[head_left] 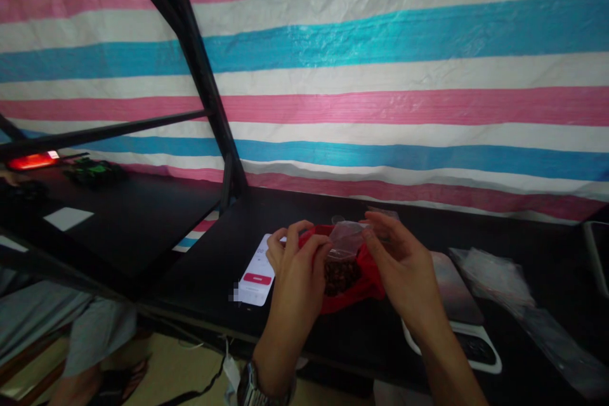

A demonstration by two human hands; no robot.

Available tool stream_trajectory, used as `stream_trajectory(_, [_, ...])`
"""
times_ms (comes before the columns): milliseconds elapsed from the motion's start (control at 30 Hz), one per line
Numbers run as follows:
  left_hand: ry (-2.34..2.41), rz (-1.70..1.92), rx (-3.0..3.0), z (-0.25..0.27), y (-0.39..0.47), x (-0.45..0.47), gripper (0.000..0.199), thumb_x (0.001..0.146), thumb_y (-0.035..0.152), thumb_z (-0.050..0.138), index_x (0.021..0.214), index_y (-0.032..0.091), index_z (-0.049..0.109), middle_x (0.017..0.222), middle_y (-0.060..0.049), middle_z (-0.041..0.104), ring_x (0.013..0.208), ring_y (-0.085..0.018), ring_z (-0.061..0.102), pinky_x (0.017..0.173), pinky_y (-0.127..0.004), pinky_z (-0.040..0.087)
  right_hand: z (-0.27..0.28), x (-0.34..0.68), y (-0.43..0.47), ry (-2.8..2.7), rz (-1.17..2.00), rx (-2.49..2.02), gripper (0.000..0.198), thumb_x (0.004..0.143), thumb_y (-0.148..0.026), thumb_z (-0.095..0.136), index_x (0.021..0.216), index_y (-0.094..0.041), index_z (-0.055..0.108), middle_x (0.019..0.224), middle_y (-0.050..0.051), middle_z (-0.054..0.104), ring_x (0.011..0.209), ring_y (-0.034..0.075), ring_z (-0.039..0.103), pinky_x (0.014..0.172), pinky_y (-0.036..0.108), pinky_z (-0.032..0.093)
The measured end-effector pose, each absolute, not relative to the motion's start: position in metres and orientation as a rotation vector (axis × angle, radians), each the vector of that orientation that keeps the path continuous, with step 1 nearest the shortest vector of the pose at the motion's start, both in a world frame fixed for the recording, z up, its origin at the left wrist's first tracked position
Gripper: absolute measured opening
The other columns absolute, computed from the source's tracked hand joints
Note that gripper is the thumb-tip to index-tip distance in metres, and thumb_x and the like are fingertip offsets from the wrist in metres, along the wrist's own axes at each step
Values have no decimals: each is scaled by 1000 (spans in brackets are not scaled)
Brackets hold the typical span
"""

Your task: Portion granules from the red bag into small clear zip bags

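A small clear plastic bag [349, 236] is stretched between my two hands, above an open red bag [333, 306]. Inside the red bag lie dark brown beans [341, 275]. My left hand [299, 254] is curled at the clear bag's left edge, thumb and fingers drawn together, next to the red bag's rim. On the other side my right hand [404, 260] pinches the clear bag between thumb and fingers. My fingers hide parts of both bags. The clear bag appears to hold nothing.
A lit phone [257, 279] lies left of the red bag on the black table [204, 282]. To the right is a digital scale [459, 301], with several clear plastic bags [499, 276] beyond it. A black frame post [204, 82] rises at left. Another person's leg [95, 336] shows below.
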State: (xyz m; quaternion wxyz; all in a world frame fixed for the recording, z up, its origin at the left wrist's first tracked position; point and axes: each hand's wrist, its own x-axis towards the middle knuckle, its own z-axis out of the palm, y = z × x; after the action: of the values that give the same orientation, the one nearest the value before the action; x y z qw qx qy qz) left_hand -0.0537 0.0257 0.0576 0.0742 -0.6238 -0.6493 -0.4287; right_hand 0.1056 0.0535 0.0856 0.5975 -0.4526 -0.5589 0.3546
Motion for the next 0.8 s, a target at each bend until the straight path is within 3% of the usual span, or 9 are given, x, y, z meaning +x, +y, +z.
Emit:
stream_trajectory(133, [-1990,-1301,-1854,59,24,-51,20,95,20,70,106,33,80,140,-9,63,122,-38,45,100,-58,46,80,105,59,-1267,894,-1095,31,80,-49,80,91,-21,78,90,7,79,77,22,72,70,33,59])
stream_trajectory(233, [-1934,-1409,-1901,62,23,-50,29,95,23,72,121,35,76,144,-7,60,125,-35,45,106,-57,44,80,103,58,-1333,907,-1085,31,77,-50,81,89,-21,78,88,6,79,78,22,71,72,34,58])
stream_trajectory(333, [-1897,-1495,-1900,65,21,-50,18,98,23,67,106,33,79,130,-6,67,122,-33,46,106,-54,44,82,101,56,-1379,934,-1063,25,77,-44,81,88,-22,77,85,4,78,78,22,71,73,34,57])
stream_trajectory(467, [-1865,-1563,-1805,67,20,-49,17,97,19,68,89,30,79,112,-7,72,114,-33,48,98,-51,44,83,101,54,-1358,978,-1059,20,75,-36,81,89,-23,78,79,2,76,75,21,70,71,32,56])
stream_trajectory(667, [-1815,-1702,-1772,72,18,-47,21,100,22,62,88,29,77,104,-4,74,110,-28,54,97,-43,47,81,106,56,-1499,982,-1050,30,82,-40,77,107,-24,80,106,5,82,97,24,75,90,37,57])
stream_trajectory(800, [-1800,-1750,-1690,71,19,-50,19,99,24,65,87,30,78,101,-3,74,109,-27,55,94,-41,48,72,108,59,-1560,1046,-1084,17,87,-38,70,88,-24,79,89,3,82,87,24,75,85,36,58])
